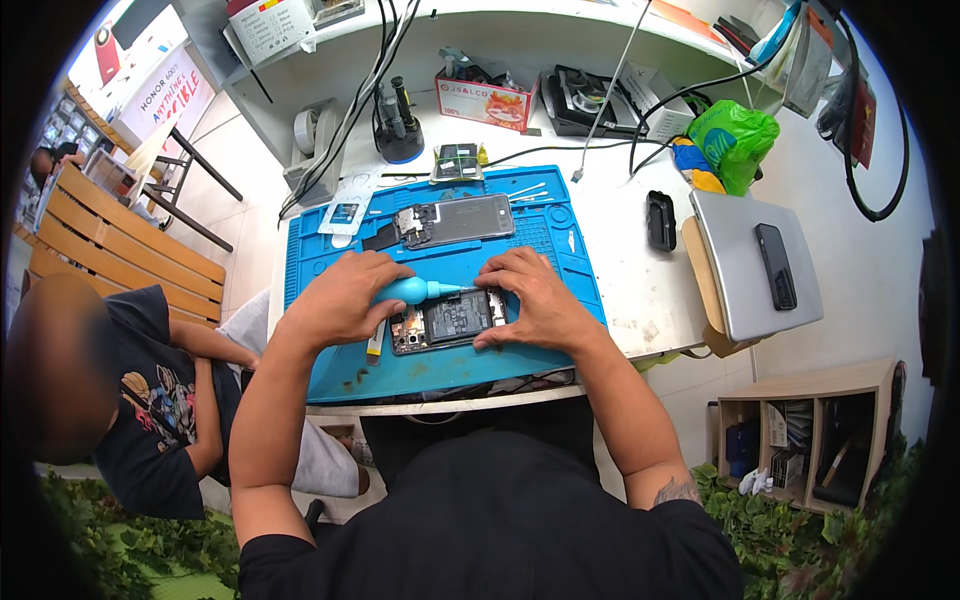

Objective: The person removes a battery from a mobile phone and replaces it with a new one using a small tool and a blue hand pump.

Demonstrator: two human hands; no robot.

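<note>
An opened phone body (462, 316) lies on the blue work mat (450, 372), its dark battery and inner parts exposed. My left hand (345, 296) is closed round a light-blue squeeze bulb (406, 291), whose nozzle points right over the phone's upper edge. My right hand (540, 306) grips the phone's right end, thumb at the lower edge and fingers at the upper. Beside the phone's left end lies a small white and yellow strip (376, 342). Farther back on the mat sits a second dark phone part (465, 220) with a module at its left end.
Cotton swabs (528, 191) lie at the mat's back. Behind it stand a screwdriver holder (399, 140) and a red-white box (484, 100). To the right are a black case (661, 221), a green bag (735, 140) and a silver laptop (750, 255). A person (150, 390) sits at left.
</note>
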